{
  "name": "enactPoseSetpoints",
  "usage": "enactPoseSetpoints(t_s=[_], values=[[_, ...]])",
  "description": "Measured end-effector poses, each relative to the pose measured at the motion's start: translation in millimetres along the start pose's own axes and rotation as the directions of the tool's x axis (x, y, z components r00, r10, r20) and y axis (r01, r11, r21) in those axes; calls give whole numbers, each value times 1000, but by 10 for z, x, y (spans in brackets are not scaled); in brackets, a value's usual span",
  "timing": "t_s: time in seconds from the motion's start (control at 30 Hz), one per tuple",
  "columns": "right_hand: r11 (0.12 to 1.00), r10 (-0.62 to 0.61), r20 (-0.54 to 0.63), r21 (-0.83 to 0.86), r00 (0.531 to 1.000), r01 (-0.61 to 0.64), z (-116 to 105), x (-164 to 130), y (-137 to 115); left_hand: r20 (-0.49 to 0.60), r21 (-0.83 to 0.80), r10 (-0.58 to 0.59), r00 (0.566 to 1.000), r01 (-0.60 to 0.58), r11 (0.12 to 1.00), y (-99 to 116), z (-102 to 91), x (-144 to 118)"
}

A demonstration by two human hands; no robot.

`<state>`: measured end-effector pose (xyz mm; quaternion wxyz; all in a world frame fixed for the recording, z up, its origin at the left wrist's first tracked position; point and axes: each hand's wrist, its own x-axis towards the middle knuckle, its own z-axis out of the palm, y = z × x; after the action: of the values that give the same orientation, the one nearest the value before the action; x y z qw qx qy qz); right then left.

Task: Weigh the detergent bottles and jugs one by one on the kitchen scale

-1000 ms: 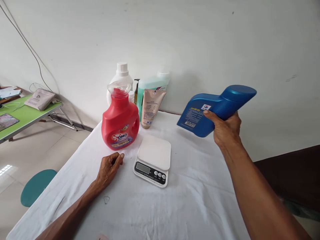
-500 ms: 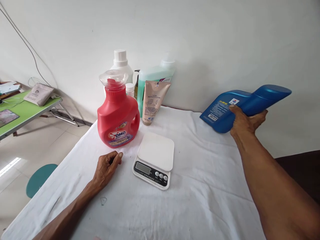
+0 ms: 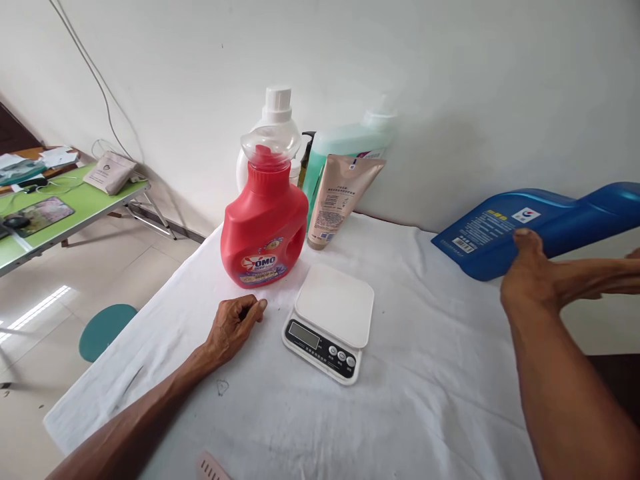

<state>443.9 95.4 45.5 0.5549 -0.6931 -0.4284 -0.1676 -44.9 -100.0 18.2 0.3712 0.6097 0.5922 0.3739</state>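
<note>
A blue bottle [image 3: 493, 230] stands on the white cloth at the far right, slanting rightward in the picture. My right hand [image 3: 555, 273] is beside its near side, thumb up close to the label and fingers stretched out to the right. My left hand [image 3: 235, 327] rests on the cloth, loosely curled with nothing visible in it. Between the hands lies a white digital kitchen scale [image 3: 330, 320] with a bare platform and a blank display. Just beyond my left hand stands a red detergent bottle [image 3: 265, 233] with a clear cap on top.
Behind the red bottle are a white bottle [image 3: 279, 103], a green liquid jug [image 3: 345, 137], a dark pump bottle [image 3: 306, 157] and a beige tube [image 3: 343, 197]. A wall borders the back. Left stand a green table [image 3: 75, 183] and a teal stool [image 3: 106, 330]. A pink slotted strip [image 3: 211, 467] shows below.
The view has swung left, shifting everything rightward. My right hand's fingers have straightened and come away from the blue bottle. My left hand stays curled on the cloth.
</note>
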Motion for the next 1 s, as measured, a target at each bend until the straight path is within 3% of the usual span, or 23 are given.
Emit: enactPoseSetpoints(t_s=[0.07,0.13,0.2,0.27,0.33,0.43,0.63,0.73,0.87,1.0], values=[[999,-30,-45,16,999,30,-98,-220,-361,6,-2,6,1000,-6,1000,-1,1,2],[966,-127,155,244,980,86,-137,-492,-884,5,-2,16,1000,-16,1000,-11,2,4],[873,-168,475,479,864,-93,-77,-753,-1412,4,-5,26,1000,-26,1000,-28,3,8],[805,-148,628,525,764,-276,74,-958,-1801,4,-13,33,999,-33,999,-45,4,13],[771,-119,716,503,688,-390,268,-1099,-2006,3,-19,42,999,-42,999,-53,5,18],[755,-93,771,467,630,-460,525,-1232,-2074,4,-20,59,998,-59,998,-47,1,24],[645,-100,777,526,622,-554,715,-1350,-2039,32,-27,49,998,-48,998,-16,-20,37],[678,-51,744,515,666,-524,693,-1360,-2030,47,-20,55,997,-55,998,-13,-31,45],[692,62,654,516,754,-505,549,-1323,-2047,55,-24,57,997,-55,998,-10,-40,46],[620,38,609,608,793,-496,193,-1198,-2113,65,-27,66,996,-65,998,-7,-38,36]])
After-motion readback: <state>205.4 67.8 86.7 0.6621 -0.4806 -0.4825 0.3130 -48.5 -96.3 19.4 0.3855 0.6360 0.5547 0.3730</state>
